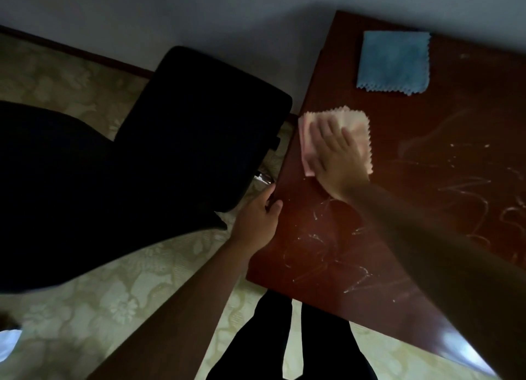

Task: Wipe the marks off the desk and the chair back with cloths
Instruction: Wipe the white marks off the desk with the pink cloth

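Pink zigzag-edged soft cloth [353, 132] lies near the reddish-brown wooden desk's [427, 157] left edge, flattened beneath the right hand [336, 157], fingers straight. Light, limp; best pressed flat, palm central. Left hand [259, 217] grips the desk edge at seven o'clock. Blue cloth [394, 62] at one o'clock; black chair [170, 140] at nine.

Nothing here can be read. The desk [427, 157], filling the right side of the frame, carries pale chalky scrawls [353, 268] across its lower and right parts, but they are loose loops and strokes that form no letter or number I can make out. No label or brand shows on anything else.
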The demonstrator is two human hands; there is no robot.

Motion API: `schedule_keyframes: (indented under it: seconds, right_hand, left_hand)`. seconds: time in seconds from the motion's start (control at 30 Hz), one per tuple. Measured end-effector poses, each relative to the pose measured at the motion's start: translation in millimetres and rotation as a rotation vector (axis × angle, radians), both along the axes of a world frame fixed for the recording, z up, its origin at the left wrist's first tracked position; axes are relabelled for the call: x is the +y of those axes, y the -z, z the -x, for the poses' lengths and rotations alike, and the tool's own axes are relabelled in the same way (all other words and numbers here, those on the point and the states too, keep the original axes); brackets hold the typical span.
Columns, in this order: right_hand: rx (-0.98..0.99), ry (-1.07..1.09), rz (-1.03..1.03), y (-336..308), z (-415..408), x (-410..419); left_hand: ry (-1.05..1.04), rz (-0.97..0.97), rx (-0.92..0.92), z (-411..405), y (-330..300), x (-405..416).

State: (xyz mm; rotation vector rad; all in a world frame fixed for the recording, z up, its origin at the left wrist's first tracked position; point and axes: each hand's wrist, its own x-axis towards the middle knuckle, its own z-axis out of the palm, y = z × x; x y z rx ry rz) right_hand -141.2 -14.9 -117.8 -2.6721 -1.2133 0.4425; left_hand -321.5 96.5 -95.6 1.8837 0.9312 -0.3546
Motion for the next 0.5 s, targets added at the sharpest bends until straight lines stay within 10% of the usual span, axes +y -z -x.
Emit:
schedule_keyframes:
  seconds: [0.3,0.5]
  right_hand:
    - [-0.023,-0.249,-0.037,5.3,116.4,-42.0]
    - [-0.036,-0.101,-0.019,6.0,19.6,-23.2]
  left_hand:
    - [-0.165,0.023,-0.141,14.3,19.2,-15.7]
    - [-0.101,-0.064,-0.146,16.4,36.3,-30.8]
